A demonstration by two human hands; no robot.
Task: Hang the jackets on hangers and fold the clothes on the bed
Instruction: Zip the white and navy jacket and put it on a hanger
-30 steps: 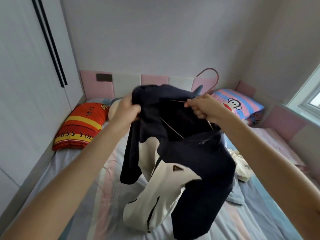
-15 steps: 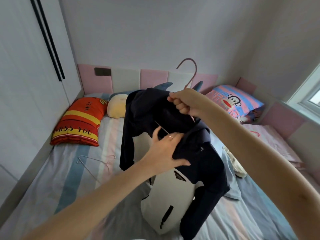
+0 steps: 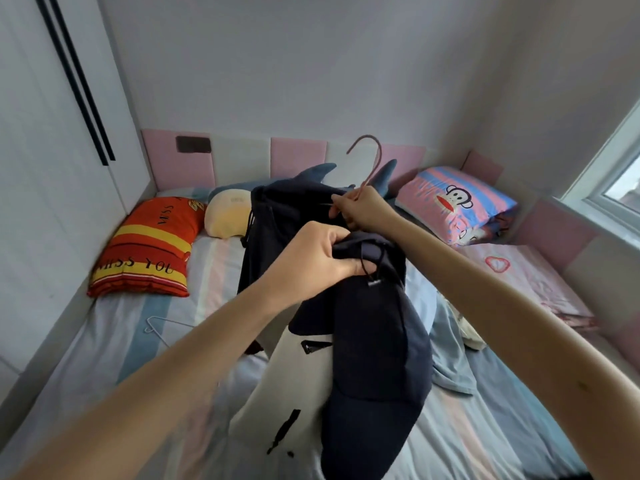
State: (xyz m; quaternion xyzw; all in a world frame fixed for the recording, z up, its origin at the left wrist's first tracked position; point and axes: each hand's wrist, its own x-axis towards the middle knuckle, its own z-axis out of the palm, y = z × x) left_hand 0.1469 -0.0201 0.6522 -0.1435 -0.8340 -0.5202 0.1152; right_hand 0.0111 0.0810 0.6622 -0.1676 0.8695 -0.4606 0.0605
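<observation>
Above the middle of the bed (image 3: 104, 358), held up in the air, hangs a navy and white jacket (image 3: 367, 358). Its dark shoulders are bunched at the top and its white front panel trails down toward 6 o'clock. A pink hanger (image 3: 373, 157) pokes out of the collar at 12 o'clock; only the hook and a short run of wire show, the rest buried in fabric. The right hand (image 3: 360, 211) is clenched around the hanger's neck just under the hook. The left hand (image 3: 318, 258), at 7 o'clock of it, grasps a fistful of navy cloth, a black drawstring looping past its fingers. Both forearms cross the lower view, and the left one covers part of the jacket and the sheet beneath.

At 9 o'clock of the jacket a white wire hanger (image 3: 162, 327) lies on the striped sheet, partly behind the left forearm. At 10 o'clock an orange-red pillow (image 3: 145, 251) sits beside the wardrobe (image 3: 41, 168). A cream cushion (image 3: 227, 216) lies at 11 o'clock, a blue shark plush (image 3: 311, 174) at 12, behind the jacket. At 2 o'clock rests a pink and blue monkey pillow (image 3: 457, 206). At 3 o'clock a crumpled light-blue garment (image 3: 446, 344) lies against the jacket's edge, with a cream cloth (image 3: 467, 327) beyond. Padded panels (image 3: 298, 157) line the wall; a window (image 3: 616, 174) is at far right.
</observation>
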